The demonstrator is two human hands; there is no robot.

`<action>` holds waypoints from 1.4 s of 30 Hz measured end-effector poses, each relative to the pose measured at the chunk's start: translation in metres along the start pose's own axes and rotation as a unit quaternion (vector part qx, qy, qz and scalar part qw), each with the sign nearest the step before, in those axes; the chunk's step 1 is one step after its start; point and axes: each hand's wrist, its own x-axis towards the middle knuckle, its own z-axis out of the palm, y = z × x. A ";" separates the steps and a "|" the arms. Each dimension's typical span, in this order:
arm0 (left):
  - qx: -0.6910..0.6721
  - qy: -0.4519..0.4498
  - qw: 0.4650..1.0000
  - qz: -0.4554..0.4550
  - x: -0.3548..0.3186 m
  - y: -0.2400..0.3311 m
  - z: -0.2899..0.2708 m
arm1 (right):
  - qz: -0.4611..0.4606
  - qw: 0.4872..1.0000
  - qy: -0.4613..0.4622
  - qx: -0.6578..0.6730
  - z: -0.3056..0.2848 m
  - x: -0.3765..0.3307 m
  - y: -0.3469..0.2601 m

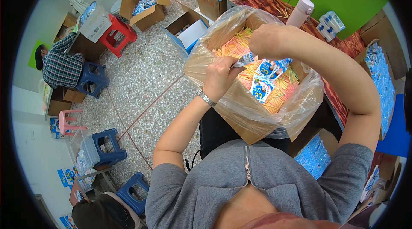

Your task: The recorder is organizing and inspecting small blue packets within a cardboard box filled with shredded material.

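Between the thumb and fingers of my left hand [221, 76] is a small blue-and-white packet [244, 60], held over the near left part of a carton. My right hand [268, 41] is closed just above and to the right of it, its fingertips turned away; what they hold is hidden. Below both hands, the cardboard box [240, 119] has a clear plastic liner [302, 109] folded over its rim. It is filled with thin pink, yellow and orange sticks [229, 47]. Several more blue-and-white packets [262, 88] lie on top of the sticks.
Behind the box, a red-brown patterned table [272, 1] bears a pink bottle [301, 11] and small clear-and-blue packs [330, 26]. Cartons of blue packets [145, 5] surround me. Red [116, 36] and blue stools [92, 78] stand leftward, near a seated person in plaid [64, 66].
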 end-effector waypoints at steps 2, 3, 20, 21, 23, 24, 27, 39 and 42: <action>-0.016 -0.006 1.000 -0.016 -0.001 0.000 0.001 | 0.017 1.000 -0.011 0.000 -0.001 -0.003 -0.003; -0.033 -0.010 0.999 -0.030 0.000 0.000 0.001 | -0.023 0.997 0.067 0.008 -0.002 -0.014 -0.004; -0.228 -0.050 0.962 -0.141 -0.004 -0.022 0.033 | 0.153 0.900 0.299 0.277 0.225 0.069 0.071; -0.226 -0.055 0.962 -0.144 -0.007 -0.021 0.031 | 0.170 0.903 0.248 0.308 0.232 0.073 0.066; -0.224 -0.062 0.960 -0.154 -0.008 -0.017 0.029 | 0.197 0.911 0.207 0.298 0.245 0.080 0.058; -0.222 -0.065 0.960 -0.158 -0.011 -0.018 0.027 | 0.231 0.900 0.285 0.237 0.241 0.083 0.050; -0.247 -0.055 0.953 -0.168 -0.014 -0.020 0.022 | 0.244 0.889 0.353 0.158 0.230 0.080 0.037; -0.237 -0.066 0.955 -0.165 -0.017 -0.016 0.028 | -0.031 0.940 0.247 0.232 0.230 0.078 0.023; -0.214 -0.113 0.953 -0.180 -0.016 -0.013 0.035 | -0.064 0.942 0.260 0.204 0.218 0.071 0.035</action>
